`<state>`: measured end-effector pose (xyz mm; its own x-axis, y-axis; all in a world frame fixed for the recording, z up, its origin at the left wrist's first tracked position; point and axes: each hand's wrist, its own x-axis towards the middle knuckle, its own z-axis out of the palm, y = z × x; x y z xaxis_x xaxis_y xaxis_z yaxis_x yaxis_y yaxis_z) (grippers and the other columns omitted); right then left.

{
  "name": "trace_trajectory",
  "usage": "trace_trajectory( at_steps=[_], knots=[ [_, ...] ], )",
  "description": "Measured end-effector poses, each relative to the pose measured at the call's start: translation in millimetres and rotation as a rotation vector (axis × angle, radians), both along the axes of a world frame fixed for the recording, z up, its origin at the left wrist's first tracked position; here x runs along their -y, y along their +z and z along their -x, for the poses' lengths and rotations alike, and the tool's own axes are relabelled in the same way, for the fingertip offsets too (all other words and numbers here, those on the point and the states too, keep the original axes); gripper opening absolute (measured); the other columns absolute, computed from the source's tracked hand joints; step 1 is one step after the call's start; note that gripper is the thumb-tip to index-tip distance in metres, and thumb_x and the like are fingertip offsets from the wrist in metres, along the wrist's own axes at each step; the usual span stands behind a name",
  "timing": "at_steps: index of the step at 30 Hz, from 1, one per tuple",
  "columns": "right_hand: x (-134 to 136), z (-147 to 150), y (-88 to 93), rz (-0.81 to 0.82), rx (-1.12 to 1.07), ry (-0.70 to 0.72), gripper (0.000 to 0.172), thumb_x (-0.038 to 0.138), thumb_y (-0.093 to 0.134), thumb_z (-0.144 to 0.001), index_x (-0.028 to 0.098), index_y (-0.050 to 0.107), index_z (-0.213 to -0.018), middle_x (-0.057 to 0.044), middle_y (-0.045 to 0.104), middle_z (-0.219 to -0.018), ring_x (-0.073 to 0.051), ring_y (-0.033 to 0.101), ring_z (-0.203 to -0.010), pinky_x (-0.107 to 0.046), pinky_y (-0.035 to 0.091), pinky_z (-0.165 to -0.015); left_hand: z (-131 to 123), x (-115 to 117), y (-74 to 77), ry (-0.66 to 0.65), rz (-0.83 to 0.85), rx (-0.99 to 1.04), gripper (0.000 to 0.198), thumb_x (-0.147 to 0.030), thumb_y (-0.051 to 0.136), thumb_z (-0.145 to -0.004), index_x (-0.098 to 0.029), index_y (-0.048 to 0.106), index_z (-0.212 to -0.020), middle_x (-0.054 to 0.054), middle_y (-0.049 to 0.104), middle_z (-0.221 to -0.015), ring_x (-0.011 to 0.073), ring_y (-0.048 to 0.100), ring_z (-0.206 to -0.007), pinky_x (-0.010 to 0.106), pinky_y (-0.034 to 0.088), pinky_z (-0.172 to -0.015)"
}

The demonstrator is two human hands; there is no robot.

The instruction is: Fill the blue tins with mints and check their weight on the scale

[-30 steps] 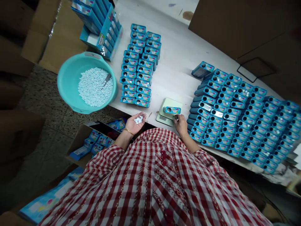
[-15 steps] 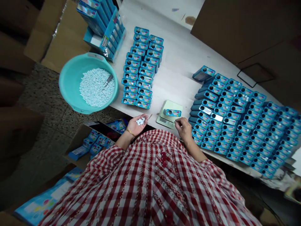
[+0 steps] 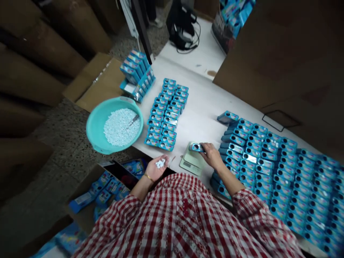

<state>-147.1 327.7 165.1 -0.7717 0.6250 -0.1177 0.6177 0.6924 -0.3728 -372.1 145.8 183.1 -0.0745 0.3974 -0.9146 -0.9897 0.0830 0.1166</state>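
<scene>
My left hand point(image 3: 154, 171) is palm up and cupped around a small heap of white candy pellets point(image 3: 160, 163) near the table's front edge. With its fingers, my right hand point(image 3: 213, 157) grips the right end of a small blue candy box point(image 3: 196, 147), which has a round dark hole in its top. Below that box is a pale green weighing scale point(image 3: 191, 165); whether the box touches its plate I cannot tell. A turquoise basin point(image 3: 94, 134) to the left holds many more white pellets, with a dark-handled utensil point(image 3: 133, 121) stuck in them.
Two columns of blue boxes point(image 3: 163, 118) stand mid-table, and a large block of them point(image 3: 268, 172) fills the right side. A display carton point(image 3: 138, 77) sits behind the basin. Below left is a cardboard box point(image 3: 83, 211) of blue packs. A large brown carton point(image 3: 282, 64) rises at the back right.
My right hand has moved forward from beside the scale and taken hold of the blue box that lay on it. My left hand still cups the pellets. The view has tilted up.
</scene>
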Motion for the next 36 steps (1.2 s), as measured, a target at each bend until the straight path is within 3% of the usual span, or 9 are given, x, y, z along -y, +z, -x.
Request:
trace_trajectory(
  at_steps=[8, 13, 15, 18, 21, 24, 29, 32, 36],
  knots=[
    [-185.5, 124.0, -17.7, -0.068, -0.092, -0.392, 0.038, 0.020, 0.055, -0.074, 0.015, 0.055, -0.112, -0.015, 0.061, -0.104, -0.028, 0.053, -0.094, -0.041, 0.042, -0.081, 4.1, 5.1, 18.1, 0.147, 0.106, -0.026, 0.020, -0.009, 0.042, -0.084, -0.010, 0.060, -0.091, 0.011, 0.067, -0.074, 0.0159, 0.067, -0.066, 0.023, 0.056, -0.055],
    [-218.0, 172.0, -35.0, -0.027, -0.128, -0.363, 0.044, 0.013, 0.046, -0.078, 0.018, 0.050, -0.122, -0.012, 0.050, -0.129, -0.024, 0.049, -0.111, -0.039, 0.041, -0.089, 3.4, 7.1, 17.6, 0.197, 0.190, -0.016, 0.023, -0.009, 0.040, -0.084, -0.010, 0.059, -0.098, 0.011, 0.067, -0.075, 0.0160, 0.067, -0.066, 0.022, 0.057, -0.053],
    [-214.8, 154.6, -35.8, -0.078, -0.139, -0.324, 0.049, 0.011, 0.043, -0.080, 0.019, 0.044, -0.128, -0.010, 0.037, -0.141, -0.024, 0.039, -0.124, -0.039, 0.037, -0.095, 4.4, 4.7, 15.3, 0.169, 0.194, -0.010, 0.022, -0.009, 0.040, -0.084, -0.009, 0.058, -0.097, 0.011, 0.067, -0.076, 0.0160, 0.067, -0.066, 0.022, 0.057, -0.054],
    [-205.5, 89.8, -27.6, -0.192, -0.090, -0.286, 0.056, 0.015, 0.049, -0.078, 0.017, 0.039, -0.133, -0.010, 0.031, -0.145, -0.028, 0.026, -0.132, -0.044, 0.029, -0.101, 7.4, -0.8, 10.4, 0.099, 0.182, -0.023, 0.019, -0.008, 0.041, -0.084, -0.009, 0.059, -0.091, 0.011, 0.067, -0.077, 0.0154, 0.067, -0.067, 0.022, 0.057, -0.056],
    [-197.4, 15.4, -16.5, -0.297, 0.115, -0.410, 0.061, 0.021, 0.057, -0.074, 0.014, 0.039, -0.132, -0.016, 0.041, -0.137, -0.035, 0.028, -0.128, -0.055, 0.023, -0.100, 9.1, -7.1, 8.2, 0.051, 0.167, -0.040, 0.018, -0.008, 0.041, -0.084, -0.009, 0.059, -0.088, 0.011, 0.067, -0.078, 0.0148, 0.067, -0.068, 0.021, 0.057, -0.058],
    [-197.1, -24.1, -9.8, -0.332, 0.311, -0.463, 0.045, 0.016, 0.052, -0.076, 0.013, 0.049, -0.122, -0.017, 0.056, -0.118, -0.033, 0.041, -0.116, -0.056, 0.024, -0.097, 5.9, -11.9, 12.6, 0.028, 0.139, -0.044, 0.019, -0.008, 0.041, -0.084, -0.010, 0.060, -0.086, 0.010, 0.067, -0.076, 0.0146, 0.067, -0.067, 0.022, 0.057, -0.058],
    [-166.5, -7.0, 13.1, -0.320, 0.267, -0.273, 0.034, 0.023, 0.048, -0.081, 0.016, 0.053, -0.114, -0.016, 0.059, -0.105, -0.028, 0.050, -0.095, -0.038, 0.042, -0.071, -7.3, -15.4, 21.7, 0.033, 0.008, -0.035, 0.019, -0.009, 0.042, -0.084, -0.009, 0.061, -0.081, 0.011, 0.067, -0.077, 0.0146, 0.067, -0.069, 0.022, 0.056, -0.060],
    [-100.1, 3.3, 27.6, -0.263, 0.161, -0.069, 0.038, 0.026, 0.049, -0.082, 0.017, 0.051, -0.119, -0.014, 0.060, -0.102, -0.027, 0.050, -0.091, -0.035, 0.043, -0.067, -15.7, -17.0, 21.1, -0.016, -0.023, -0.003, 0.020, -0.010, 0.042, -0.084, -0.008, 0.061, -0.081, 0.012, 0.068, -0.078, 0.0146, 0.066, -0.070, 0.022, 0.055, -0.061],
    [-6.2, -2.2, 24.4, -0.143, 0.088, 0.104, 0.039, 0.028, 0.048, -0.084, 0.020, 0.050, -0.122, -0.012, 0.061, -0.101, -0.024, 0.052, -0.088, -0.034, 0.045, -0.071, -23.6, -19.5, 17.8, -0.087, -0.104, 0.065, 0.023, -0.012, 0.040, -0.085, -0.006, 0.062, -0.083, 0.015, 0.068, -0.085, 0.0179, 0.067, -0.081, 0.026, 0.055, -0.071]
  ],
)
